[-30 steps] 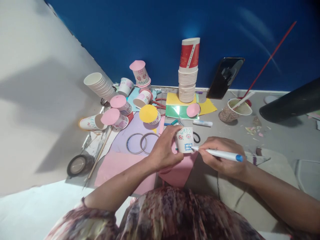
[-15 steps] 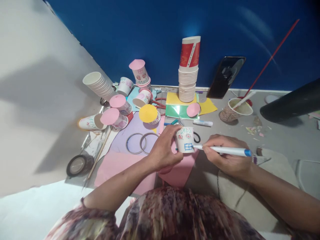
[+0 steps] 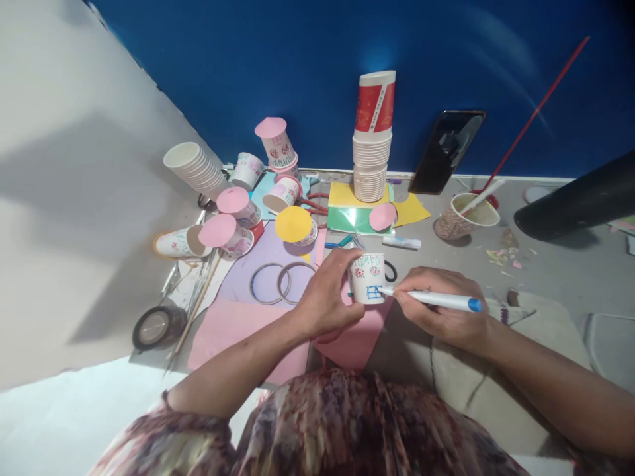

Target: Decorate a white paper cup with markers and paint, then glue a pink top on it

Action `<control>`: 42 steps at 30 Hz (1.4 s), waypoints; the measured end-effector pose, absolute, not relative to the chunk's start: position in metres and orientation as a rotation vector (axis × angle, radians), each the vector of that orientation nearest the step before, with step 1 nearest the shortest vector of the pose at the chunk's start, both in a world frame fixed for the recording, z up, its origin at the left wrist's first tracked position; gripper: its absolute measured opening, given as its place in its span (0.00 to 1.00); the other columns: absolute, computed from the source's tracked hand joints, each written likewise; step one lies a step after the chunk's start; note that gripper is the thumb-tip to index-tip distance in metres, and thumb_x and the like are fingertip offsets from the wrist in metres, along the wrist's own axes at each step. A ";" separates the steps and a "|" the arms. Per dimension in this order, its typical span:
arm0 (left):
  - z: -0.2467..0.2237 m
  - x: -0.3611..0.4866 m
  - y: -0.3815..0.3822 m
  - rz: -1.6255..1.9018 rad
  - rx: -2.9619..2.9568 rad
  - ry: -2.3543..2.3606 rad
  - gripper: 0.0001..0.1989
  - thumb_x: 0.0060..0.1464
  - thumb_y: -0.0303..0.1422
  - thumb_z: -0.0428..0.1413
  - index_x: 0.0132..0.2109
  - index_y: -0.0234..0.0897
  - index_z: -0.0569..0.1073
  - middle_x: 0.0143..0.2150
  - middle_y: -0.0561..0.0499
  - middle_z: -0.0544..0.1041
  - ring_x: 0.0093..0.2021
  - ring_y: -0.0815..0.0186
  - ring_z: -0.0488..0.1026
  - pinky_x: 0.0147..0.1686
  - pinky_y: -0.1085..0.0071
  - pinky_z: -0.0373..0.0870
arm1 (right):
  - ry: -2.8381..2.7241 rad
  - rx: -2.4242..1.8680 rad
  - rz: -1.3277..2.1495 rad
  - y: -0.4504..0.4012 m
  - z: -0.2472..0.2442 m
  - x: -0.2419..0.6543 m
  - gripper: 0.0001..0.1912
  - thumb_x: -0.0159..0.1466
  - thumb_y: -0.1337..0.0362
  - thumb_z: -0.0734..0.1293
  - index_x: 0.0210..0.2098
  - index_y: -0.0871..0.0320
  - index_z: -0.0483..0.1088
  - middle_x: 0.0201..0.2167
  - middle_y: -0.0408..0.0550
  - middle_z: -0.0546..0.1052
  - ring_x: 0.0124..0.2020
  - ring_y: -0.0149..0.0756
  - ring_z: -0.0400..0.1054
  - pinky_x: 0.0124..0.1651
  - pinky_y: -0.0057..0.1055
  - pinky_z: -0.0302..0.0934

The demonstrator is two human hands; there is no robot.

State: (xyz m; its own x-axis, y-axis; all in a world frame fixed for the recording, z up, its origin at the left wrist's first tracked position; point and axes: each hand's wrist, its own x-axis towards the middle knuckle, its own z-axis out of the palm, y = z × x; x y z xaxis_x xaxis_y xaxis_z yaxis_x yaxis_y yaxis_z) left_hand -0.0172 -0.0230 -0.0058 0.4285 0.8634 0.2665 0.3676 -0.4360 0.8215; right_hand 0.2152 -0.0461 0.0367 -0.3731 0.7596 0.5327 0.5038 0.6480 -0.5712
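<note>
My left hand (image 3: 330, 291) grips a small white paper cup (image 3: 366, 271) between thumb and fingers, over the pink paper. Green marks, red flower shapes and a blue window drawing show on its side. In my right hand (image 3: 441, 304) is a white marker pen (image 3: 431, 299) with a blue end, its tip touching the cup at the window's right part. Just behind the cup lie a black ring-shaped handle (image 3: 391, 271) and a capped white marker (image 3: 401, 242).
Decorated cups with pink paper discs (image 3: 218, 231) and one with a yellow disc (image 3: 294, 225) stand at left. A tall cup stack (image 3: 371, 158), a phone (image 3: 446, 152) and a cup with brushes (image 3: 451, 221) line the back. Black tape (image 3: 153, 328) lies front left.
My right hand and the pen have shifted slightly left along the window drawing, where the blue lines now look thicker. My left hand keeps hold of the cup almost in place.
</note>
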 end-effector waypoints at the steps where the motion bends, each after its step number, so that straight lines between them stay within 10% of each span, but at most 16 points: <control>1: -0.006 -0.017 -0.023 0.924 2.001 1.040 0.39 0.43 0.23 0.63 0.64 0.42 0.66 0.60 0.43 0.74 0.59 0.50 0.74 0.58 0.54 0.73 | -2.056 -0.976 0.408 -0.046 0.036 0.215 0.07 0.69 0.69 0.68 0.34 0.53 0.75 0.25 0.41 0.82 0.24 0.31 0.76 0.31 0.27 0.68; 18: -0.009 -0.018 -0.017 0.991 1.507 0.917 0.41 0.43 0.22 0.66 0.65 0.44 0.67 0.67 0.41 0.66 0.69 0.50 0.69 0.69 0.52 0.67 | -1.758 -1.114 0.420 -0.036 0.020 0.223 0.03 0.70 0.66 0.70 0.41 0.54 0.77 0.28 0.43 0.84 0.25 0.33 0.79 0.30 0.26 0.71; 25: -0.005 -0.023 -0.007 0.953 0.860 0.738 0.44 0.39 0.29 0.75 0.64 0.47 0.70 0.62 0.44 0.76 0.55 0.53 0.78 0.51 0.61 0.77 | -1.781 -1.052 0.399 -0.023 0.001 0.225 0.09 0.74 0.62 0.67 0.49 0.55 0.78 0.35 0.49 0.86 0.27 0.34 0.80 0.34 0.29 0.75; 34: -0.009 -0.029 -0.005 0.614 0.431 0.539 0.35 0.50 0.51 0.62 0.58 0.31 0.77 0.45 0.37 0.84 0.36 0.55 0.80 0.35 0.64 0.73 | -1.823 -1.076 0.484 -0.019 0.000 0.230 0.12 0.73 0.63 0.68 0.55 0.54 0.74 0.38 0.49 0.86 0.32 0.36 0.81 0.38 0.30 0.75; 42: -0.032 -0.029 -0.002 0.375 0.434 0.603 0.38 0.61 0.60 0.54 0.56 0.27 0.79 0.45 0.35 0.84 0.41 0.48 0.82 0.42 0.58 0.76 | -2.141 -0.811 0.622 -0.017 0.003 0.226 0.43 0.63 0.51 0.79 0.72 0.52 0.62 0.57 0.59 0.80 0.55 0.49 0.78 0.59 0.45 0.73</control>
